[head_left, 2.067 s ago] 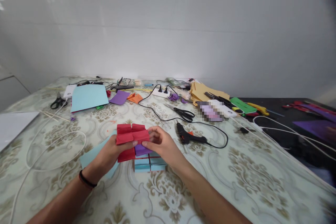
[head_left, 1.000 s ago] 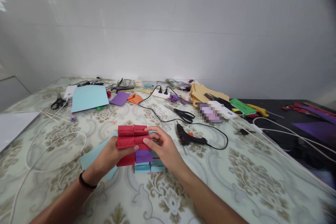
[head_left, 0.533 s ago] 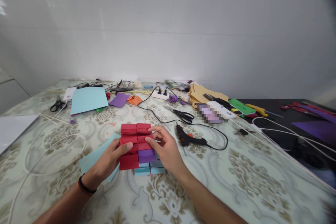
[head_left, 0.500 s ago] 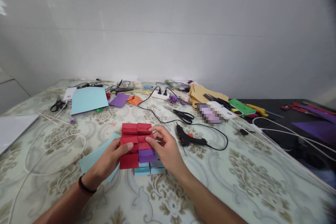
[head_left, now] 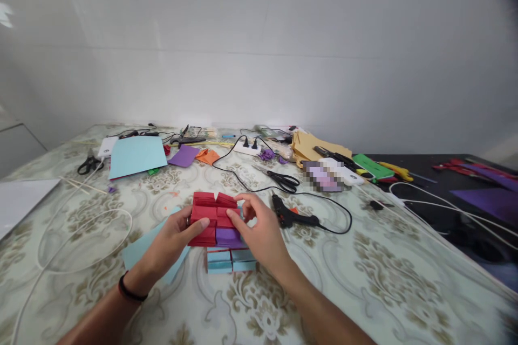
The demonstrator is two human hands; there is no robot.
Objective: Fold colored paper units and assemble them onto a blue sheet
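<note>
Between my hands is a folded-paper block piece [head_left: 204,213], made of red squares in two columns with one purple square [head_left: 227,237] at its lower right. My left hand [head_left: 178,232] grips its left side, thumb on top. My right hand [head_left: 257,226] pinches the right side, with thumb and index finger at a red square. Below the piece, a light blue folded-paper block [head_left: 219,266] rests on the table, its far part hidden. A light blue sheet [head_left: 141,248] lies partly under my left hand and wrist.
A black glue gun [head_left: 293,213] and scissors [head_left: 281,179] lie to the right, with a black cord looping round them. Behind are a power strip [head_left: 247,146], a blue sheet [head_left: 138,155] and yellow paper [head_left: 318,146]. A white cable [head_left: 87,210] curls at left.
The red and purple piece has tilted and shifted slightly right, and its top squares now spread apart. My left hand has moved a little right with it. More of the blue block shows.
</note>
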